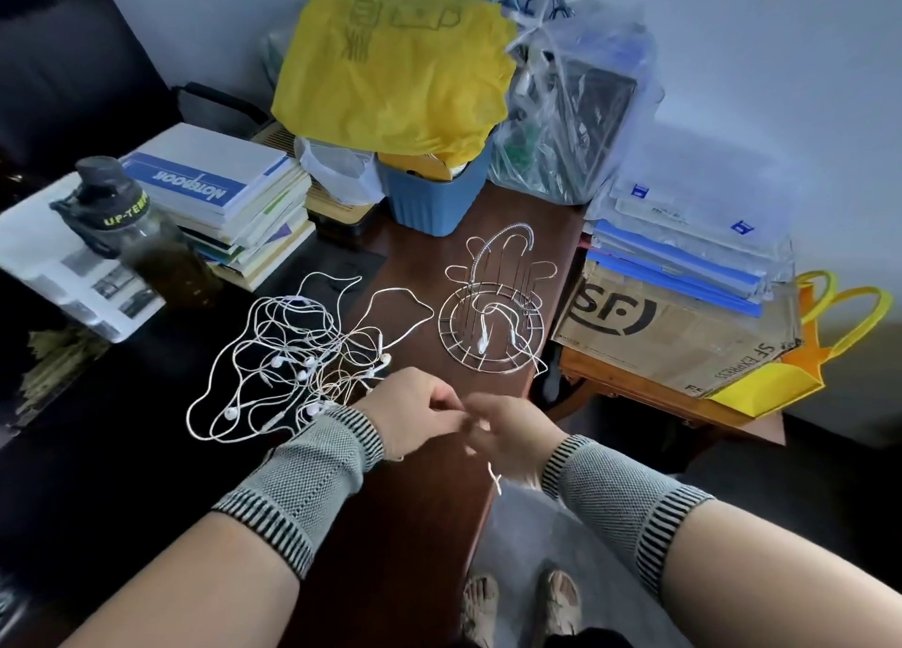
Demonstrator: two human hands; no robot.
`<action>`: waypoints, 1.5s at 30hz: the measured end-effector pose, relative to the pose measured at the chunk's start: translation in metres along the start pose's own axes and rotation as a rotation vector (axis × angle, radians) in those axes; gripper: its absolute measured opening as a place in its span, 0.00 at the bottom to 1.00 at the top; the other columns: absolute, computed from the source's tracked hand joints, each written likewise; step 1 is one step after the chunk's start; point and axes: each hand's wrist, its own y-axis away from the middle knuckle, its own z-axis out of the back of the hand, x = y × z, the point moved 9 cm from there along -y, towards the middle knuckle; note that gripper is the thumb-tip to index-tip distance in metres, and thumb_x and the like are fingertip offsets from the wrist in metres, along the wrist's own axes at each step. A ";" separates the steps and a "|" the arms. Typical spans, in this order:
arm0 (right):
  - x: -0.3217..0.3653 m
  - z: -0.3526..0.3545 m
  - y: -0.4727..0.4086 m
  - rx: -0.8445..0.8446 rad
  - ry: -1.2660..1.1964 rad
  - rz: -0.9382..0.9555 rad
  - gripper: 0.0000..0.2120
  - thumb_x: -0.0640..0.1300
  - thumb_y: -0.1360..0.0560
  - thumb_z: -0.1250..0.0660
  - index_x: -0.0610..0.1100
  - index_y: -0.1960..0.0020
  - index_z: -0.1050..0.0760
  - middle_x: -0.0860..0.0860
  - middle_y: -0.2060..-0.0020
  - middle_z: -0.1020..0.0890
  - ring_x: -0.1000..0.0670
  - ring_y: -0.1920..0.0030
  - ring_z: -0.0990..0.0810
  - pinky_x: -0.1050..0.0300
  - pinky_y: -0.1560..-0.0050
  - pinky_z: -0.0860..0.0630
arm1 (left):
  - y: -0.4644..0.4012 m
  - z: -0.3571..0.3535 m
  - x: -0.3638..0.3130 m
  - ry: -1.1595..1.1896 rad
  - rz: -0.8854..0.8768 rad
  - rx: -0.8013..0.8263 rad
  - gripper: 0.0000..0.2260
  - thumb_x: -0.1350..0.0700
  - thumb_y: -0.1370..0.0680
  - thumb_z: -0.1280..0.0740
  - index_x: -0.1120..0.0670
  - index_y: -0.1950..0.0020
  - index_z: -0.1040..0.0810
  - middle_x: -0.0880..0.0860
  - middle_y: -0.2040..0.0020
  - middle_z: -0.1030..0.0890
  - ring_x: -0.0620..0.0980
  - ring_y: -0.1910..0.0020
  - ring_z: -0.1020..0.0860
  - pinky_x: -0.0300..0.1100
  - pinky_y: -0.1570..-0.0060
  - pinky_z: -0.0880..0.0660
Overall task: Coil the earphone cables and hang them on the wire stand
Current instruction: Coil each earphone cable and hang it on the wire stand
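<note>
A tangle of white earphone cables (pixel 293 354) lies spread on the dark table, left of centre. The wire stand (pixel 490 301) rises on a round wire base to its right, with one white earphone cable (pixel 493 328) draped over it. My left hand (pixel 415 411) and my right hand (pixel 512 435) meet near the table's front edge, fingers curled together around a white cable (pixel 494 479). A short end of that cable dangles below my right hand. Motion blur hides how the fingers lie.
A blue bin (pixel 434 198) with a yellow bag (pixel 395 62) stands behind the stand. A stack of books (pixel 229 198) and a dark bottle (pixel 141 237) sit at the left. An SF cardboard box (pixel 673 330) under folders is at the right, off the table.
</note>
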 end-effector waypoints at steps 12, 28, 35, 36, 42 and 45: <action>-0.099 0.040 0.017 -0.119 0.004 -0.424 0.16 0.42 0.22 0.43 0.40 0.65 0.24 0.49 0.70 0.23 0.50 0.68 0.25 0.60 0.70 0.32 | 0.006 0.079 0.049 0.036 0.165 -0.177 0.08 0.49 0.25 0.28 0.52 0.60 0.16 0.53 0.66 0.18 0.50 0.67 0.23 0.39 0.60 0.26; -0.040 0.042 0.001 -0.166 -0.639 -0.227 0.07 0.39 0.26 0.33 0.38 0.59 0.17 0.49 0.76 0.27 0.54 0.77 0.32 0.63 0.74 0.31 | -0.026 0.017 -0.012 0.258 -0.007 -0.056 0.05 0.53 0.25 0.27 0.52 0.60 0.16 0.41 0.73 0.24 0.36 0.72 0.28 0.28 0.64 0.31; -0.090 0.064 0.014 -0.257 -0.211 -0.337 0.24 0.50 0.22 0.41 0.42 0.74 0.30 0.54 0.85 0.34 0.56 0.83 0.37 0.66 0.78 0.38 | -0.053 0.031 0.021 0.333 0.161 -0.260 0.05 0.54 0.23 0.31 0.54 0.51 0.17 0.49 0.63 0.19 0.42 0.69 0.25 0.30 0.62 0.27; -0.096 0.064 0.014 -0.277 -0.166 -0.344 0.25 0.52 0.22 0.40 0.43 0.75 0.33 0.53 0.83 0.34 0.56 0.82 0.37 0.67 0.79 0.39 | -0.057 0.033 0.024 0.355 0.177 -0.322 0.05 0.55 0.23 0.31 0.53 0.48 0.18 0.50 0.61 0.19 0.43 0.66 0.24 0.32 0.59 0.26; -0.116 0.066 0.008 -0.224 0.156 -0.413 0.15 0.49 0.26 0.37 0.45 0.70 0.30 0.52 0.72 0.26 0.51 0.68 0.26 0.62 0.70 0.33 | -0.083 0.018 0.020 0.564 0.273 -0.470 0.13 0.58 0.26 0.29 0.51 0.42 0.18 0.50 0.51 0.19 0.45 0.54 0.23 0.35 0.52 0.30; -0.124 0.057 0.001 -0.089 0.215 -0.454 0.16 0.55 0.28 0.35 0.48 0.45 0.24 0.50 0.48 0.26 0.48 0.48 0.24 0.55 0.49 0.24 | -0.087 0.012 0.019 0.590 0.291 -0.520 0.12 0.58 0.28 0.27 0.50 0.45 0.17 0.49 0.52 0.19 0.44 0.53 0.23 0.37 0.48 0.28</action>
